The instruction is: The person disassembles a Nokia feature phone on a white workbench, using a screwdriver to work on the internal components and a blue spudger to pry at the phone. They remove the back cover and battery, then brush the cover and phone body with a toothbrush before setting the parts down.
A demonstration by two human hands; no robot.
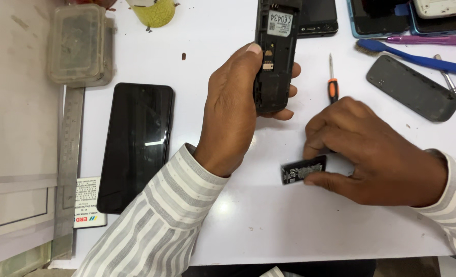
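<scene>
Phone (275,56) back open, clamped in left hand (233,113); right hand (371,149) fingers pinch battery (300,170) on bare table (269,215).

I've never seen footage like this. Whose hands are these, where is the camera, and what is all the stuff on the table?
There is one picture, from a camera on a person's head looking down. The left hand holds up an open black phone body with its back removed. The right hand pinches a small black rectangular battery on the white table. Nearby lie a black smartphone, an orange-handled screwdriver, a dark grey back cover, a blue brush and a steel ruler.
</scene>
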